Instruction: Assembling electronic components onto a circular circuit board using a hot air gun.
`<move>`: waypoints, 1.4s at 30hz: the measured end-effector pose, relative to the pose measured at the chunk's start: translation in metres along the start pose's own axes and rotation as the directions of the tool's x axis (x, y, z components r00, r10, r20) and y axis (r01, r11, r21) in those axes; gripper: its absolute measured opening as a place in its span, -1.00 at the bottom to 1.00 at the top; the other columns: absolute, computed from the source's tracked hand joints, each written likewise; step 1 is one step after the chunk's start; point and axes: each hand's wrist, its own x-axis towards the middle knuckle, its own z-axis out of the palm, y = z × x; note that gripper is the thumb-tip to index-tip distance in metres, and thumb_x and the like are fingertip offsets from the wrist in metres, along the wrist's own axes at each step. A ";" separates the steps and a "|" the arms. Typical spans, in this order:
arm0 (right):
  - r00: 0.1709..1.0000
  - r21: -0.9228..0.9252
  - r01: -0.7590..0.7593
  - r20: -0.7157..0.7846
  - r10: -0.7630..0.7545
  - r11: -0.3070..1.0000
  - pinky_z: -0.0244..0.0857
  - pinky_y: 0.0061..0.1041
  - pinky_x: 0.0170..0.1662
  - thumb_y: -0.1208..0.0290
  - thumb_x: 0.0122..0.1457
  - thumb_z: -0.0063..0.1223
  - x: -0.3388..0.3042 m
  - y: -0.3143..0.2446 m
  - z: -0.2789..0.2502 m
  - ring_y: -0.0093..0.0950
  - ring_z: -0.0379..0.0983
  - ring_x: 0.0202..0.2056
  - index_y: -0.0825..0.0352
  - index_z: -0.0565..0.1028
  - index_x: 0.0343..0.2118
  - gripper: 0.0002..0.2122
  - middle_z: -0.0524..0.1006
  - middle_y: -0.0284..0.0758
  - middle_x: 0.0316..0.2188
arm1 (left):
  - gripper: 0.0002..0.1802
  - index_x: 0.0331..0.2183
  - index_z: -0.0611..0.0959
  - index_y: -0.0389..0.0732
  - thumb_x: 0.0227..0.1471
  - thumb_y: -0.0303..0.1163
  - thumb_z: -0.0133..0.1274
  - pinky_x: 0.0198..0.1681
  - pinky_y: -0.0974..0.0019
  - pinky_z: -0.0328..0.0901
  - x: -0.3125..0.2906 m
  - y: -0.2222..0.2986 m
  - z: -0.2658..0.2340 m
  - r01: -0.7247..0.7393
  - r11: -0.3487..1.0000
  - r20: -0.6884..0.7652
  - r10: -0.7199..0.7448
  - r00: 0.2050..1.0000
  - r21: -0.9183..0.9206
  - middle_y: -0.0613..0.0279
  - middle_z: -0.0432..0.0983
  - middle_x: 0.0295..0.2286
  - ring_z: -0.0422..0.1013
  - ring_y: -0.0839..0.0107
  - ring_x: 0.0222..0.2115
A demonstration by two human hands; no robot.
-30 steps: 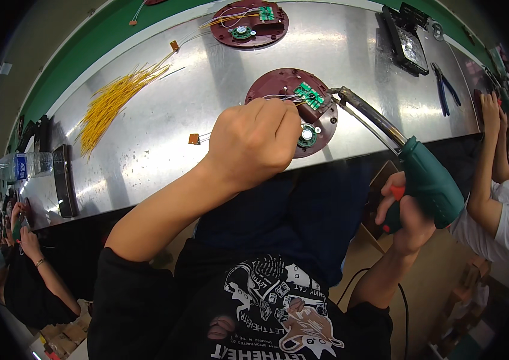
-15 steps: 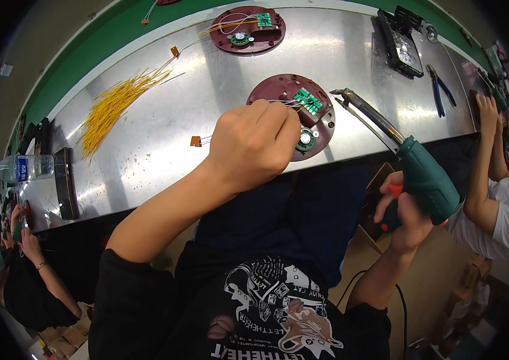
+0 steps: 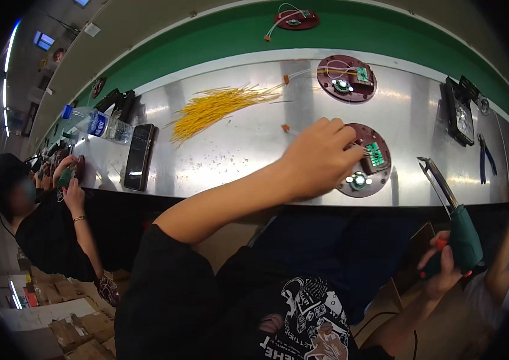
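Observation:
My left hand [image 3: 321,157] is closed in a pinch over the left part of a round maroon disc [image 3: 350,189] near the table's front edge. Its fingertips are beside white wires that run to a green circuit board [image 3: 375,155]; what they grip is hidden. A small round speaker-like part [image 3: 359,180] sits on the same disc. From behind the hand, a wire leads left to a small orange-brown piece [image 3: 286,128]. My right hand [image 3: 441,270] grips a green soldering gun [image 3: 465,237], its metal tip [image 3: 422,161] raised to the right of the disc.
Yellow wires [image 3: 215,111] lie in a pile to the left. A second maroon disc [image 3: 326,77] is behind. Pliers [image 3: 485,161] and a black tray [image 3: 459,114] are right; a phone [image 3: 139,157] and water bottle [image 3: 101,126] left. Co-workers [image 3: 53,234] sit on both sides.
The view has swung left, so the bench appears shifted right. My left hand stays pinched at the disc. The soldering gun stays in my right hand, its tip now farther from the disc.

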 end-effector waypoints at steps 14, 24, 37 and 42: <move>1.000 0.024 0.025 -0.012 -0.025 0.999 0.20 -0.65 -0.67 0.37 0.24 -0.04 0.006 -0.007 0.014 -0.57 0.34 -0.71 0.57 0.39 0.00 -0.63 0.48 -0.12 -0.33 | -0.85 -0.41 0.68 -0.28 -0.04 -0.43 0.09 -0.13 0.08 0.36 -0.030 -0.113 -0.092 0.442 0.806 0.120 -0.522 0.844 0.394 0.05 0.58 -0.38 0.45 0.06 -0.27; 0.999 0.018 0.036 0.011 -0.036 0.999 0.21 -0.64 -0.67 0.36 0.23 0.00 0.010 -0.015 0.025 -0.53 0.35 -0.70 0.56 0.40 0.00 -0.62 0.48 -0.11 -0.32 | -0.82 -0.42 0.66 -0.31 0.03 -0.41 0.03 -0.11 0.08 0.34 -0.035 -0.121 -0.091 0.563 0.795 0.138 -0.598 0.790 0.224 0.00 0.54 -0.39 0.42 0.04 -0.24; 0.998 0.037 0.046 0.035 -0.047 0.998 0.23 -0.63 -0.66 0.37 0.22 0.00 0.012 -0.013 0.026 -0.51 0.37 -0.67 0.56 0.38 0.06 -0.58 0.49 -0.10 -0.32 | -0.84 -0.38 0.64 -0.33 0.05 -0.43 0.05 -0.04 0.10 0.29 -0.032 -0.119 -0.091 0.541 0.819 0.177 -0.570 0.802 0.190 -0.01 0.50 -0.32 0.38 0.02 -0.19; 0.998 0.011 0.046 0.051 -0.047 0.999 0.22 -0.64 -0.65 0.37 0.21 0.00 0.014 -0.013 0.030 -0.52 0.37 -0.67 0.56 0.38 0.07 -0.57 0.49 -0.10 -0.33 | -0.85 -0.36 0.64 -0.31 0.05 -0.43 0.06 -0.04 0.10 0.29 -0.031 -0.120 -0.092 0.493 0.858 0.106 -0.509 0.854 0.141 -0.01 0.49 -0.30 0.38 0.02 -0.18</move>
